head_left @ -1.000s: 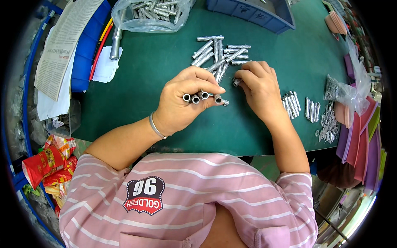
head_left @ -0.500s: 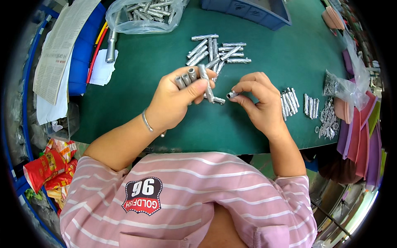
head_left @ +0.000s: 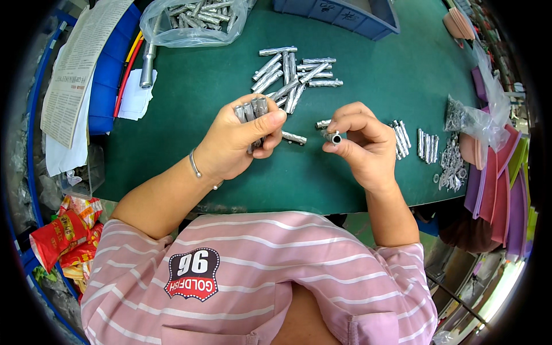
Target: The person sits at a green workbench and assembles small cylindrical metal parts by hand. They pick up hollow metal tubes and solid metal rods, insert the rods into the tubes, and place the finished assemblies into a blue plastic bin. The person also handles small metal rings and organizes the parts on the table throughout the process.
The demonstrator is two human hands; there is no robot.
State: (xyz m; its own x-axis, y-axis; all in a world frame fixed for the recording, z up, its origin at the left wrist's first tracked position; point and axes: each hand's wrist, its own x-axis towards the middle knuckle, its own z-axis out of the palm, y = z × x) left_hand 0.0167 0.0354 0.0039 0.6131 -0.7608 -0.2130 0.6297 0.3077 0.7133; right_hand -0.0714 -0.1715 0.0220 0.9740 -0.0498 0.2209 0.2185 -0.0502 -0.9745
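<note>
My left hand [head_left: 244, 129] is closed around a bundle of several short silver metal tubes [head_left: 250, 109], their open ends upward. To its right, my right hand [head_left: 362, 141] pinches a silver metal tube [head_left: 333, 137] between thumb and fingers, its round open end facing me. A second tube [head_left: 323, 123] pokes out just behind those fingers; I cannot tell whether it is held or lies on the table. Between the hands, a single tube [head_left: 294, 138] lies on the green table. Beyond them is a loose pile of similar tubes [head_left: 293, 83], with small studs on some.
Right of my right hand lie rows of tubes [head_left: 427, 145] and a heap of small metal parts [head_left: 452, 169], near a clear bag [head_left: 489, 126]. At the back are a bag of tubes [head_left: 195, 34] and a blue-grey bin [head_left: 345, 17]. A metal rod [head_left: 148, 66] lies at left.
The tube that slanted across my left fingertips is no longer there. Two tubes now show at my right hand, one turned with its open end toward me. The whole view has shifted slightly.
</note>
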